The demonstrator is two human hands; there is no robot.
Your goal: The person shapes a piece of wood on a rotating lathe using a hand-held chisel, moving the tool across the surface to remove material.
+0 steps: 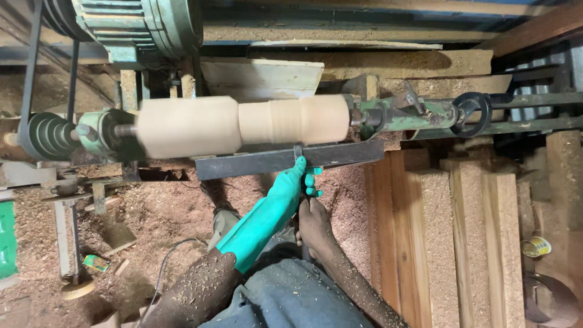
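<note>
A pale wooden cylinder point(243, 123) spins blurred on a green lathe, thicker on its left part and turned narrower on the right. A dark metal tool rest point(255, 163) runs just below it. My left hand point(297, 179), in a long green rubber glove, presses a turning tool point(298, 152) down on the rest near its middle. My right hand point(314, 222), bare and dusted with chips, grips the tool's handle just behind the gloved hand. The tool's tip touches the wood; most of the handle is hidden by my hands.
The lathe's tailstock with a black handwheel point(472, 113) sits at right, a belt pulley point(45, 135) and motor point(136, 24) at left. Sawdust point(164, 212) covers the floor. Several wooden planks point(449, 243) stand at right, with a small tin point(537, 246) beyond them.
</note>
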